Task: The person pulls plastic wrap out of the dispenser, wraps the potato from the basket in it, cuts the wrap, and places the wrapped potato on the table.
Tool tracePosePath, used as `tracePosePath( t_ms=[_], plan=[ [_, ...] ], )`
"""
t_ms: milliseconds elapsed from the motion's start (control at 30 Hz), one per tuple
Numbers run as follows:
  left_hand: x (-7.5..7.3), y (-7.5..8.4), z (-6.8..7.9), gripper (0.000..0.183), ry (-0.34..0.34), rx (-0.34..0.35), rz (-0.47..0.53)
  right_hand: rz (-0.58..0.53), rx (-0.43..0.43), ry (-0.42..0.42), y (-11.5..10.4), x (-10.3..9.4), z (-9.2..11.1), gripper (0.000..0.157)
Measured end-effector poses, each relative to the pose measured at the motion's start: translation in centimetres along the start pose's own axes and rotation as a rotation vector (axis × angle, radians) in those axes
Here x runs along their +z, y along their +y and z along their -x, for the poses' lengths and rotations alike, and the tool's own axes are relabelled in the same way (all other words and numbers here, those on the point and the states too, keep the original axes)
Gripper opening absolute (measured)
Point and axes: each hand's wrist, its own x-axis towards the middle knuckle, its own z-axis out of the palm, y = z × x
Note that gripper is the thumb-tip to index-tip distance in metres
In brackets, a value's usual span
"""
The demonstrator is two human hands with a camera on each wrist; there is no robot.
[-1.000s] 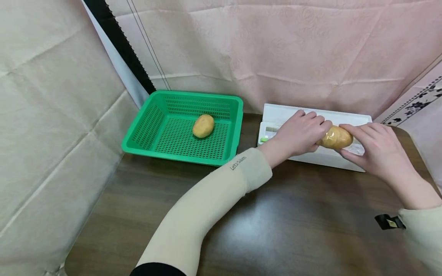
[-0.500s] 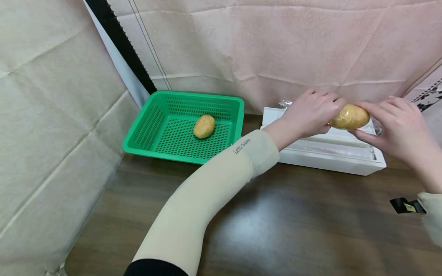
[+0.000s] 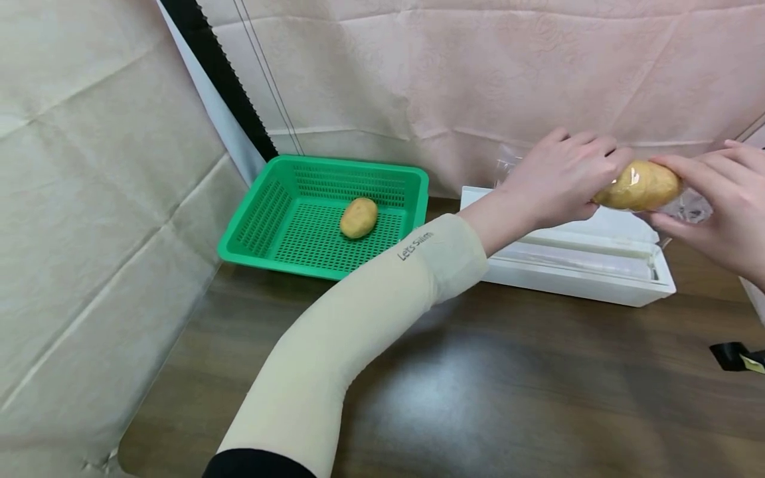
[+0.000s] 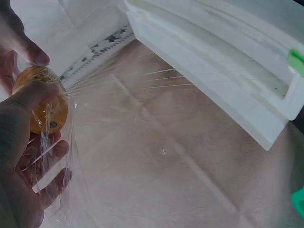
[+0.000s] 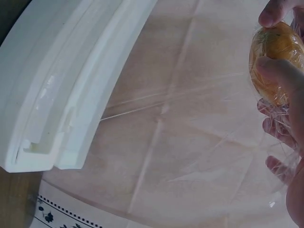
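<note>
Showing everywhere, hands (image 3: pixel 564 178) (image 3: pixel 726 202) hold a potato (image 3: pixel 644 186); head view adds another potato (image 3: pixel 358 218).

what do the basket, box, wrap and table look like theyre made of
Basket: satin plastic, likely, from its green, slotted walls. Box: smooth white, probably hard plastic, by its crisp edges. Wrap: glossy clear film, seemingly plastic, by its creases and glints. Table: wood or wood-look laminate; brown grain and soft sheen leave it open.

Head camera: set above the worktop (image 3: pixel 478 398), facing forward and down, wide coverage. Wrist cameras: close range, facing the cloth (image 4: pixel 142 142). Both wrist views share the potato (image 4: pixel 56 111) (left wrist: upper left; right wrist: upper right) and the box (image 5: pixel 71 71) (upper right; upper left).
</note>
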Motion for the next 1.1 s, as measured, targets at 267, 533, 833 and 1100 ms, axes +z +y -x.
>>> tracePosePath(
  t_ms=[267, 533, 833, 1100],
  plan=[
    [-1.2, 1.2, 2.0, 0.053, 0.06, 0.044, -0.071, -0.049, 0.013, -0.011, -1.4, -1.2, 0.8, 0.087],
    [0.2, 4.1, 5.3, 0.04, 0.179, 0.074, -0.052, -0.176, 0.018, 0.049, -4.4, -1.5, 3.7, 0.076],
    [4.6, 8.5, 9.3, 0.041, 0.095, 0.111, 0.01, -0.092, -0.03, -0.171, -7.8, -1.1, 9.7, 0.076],
    [10.3, 10.6, 11.2, 0.056, 0.004, 0.106, 0.054, -0.073, 0.033, -0.362, -8.8, 1.9, 14.3, 0.075]
  ],
)
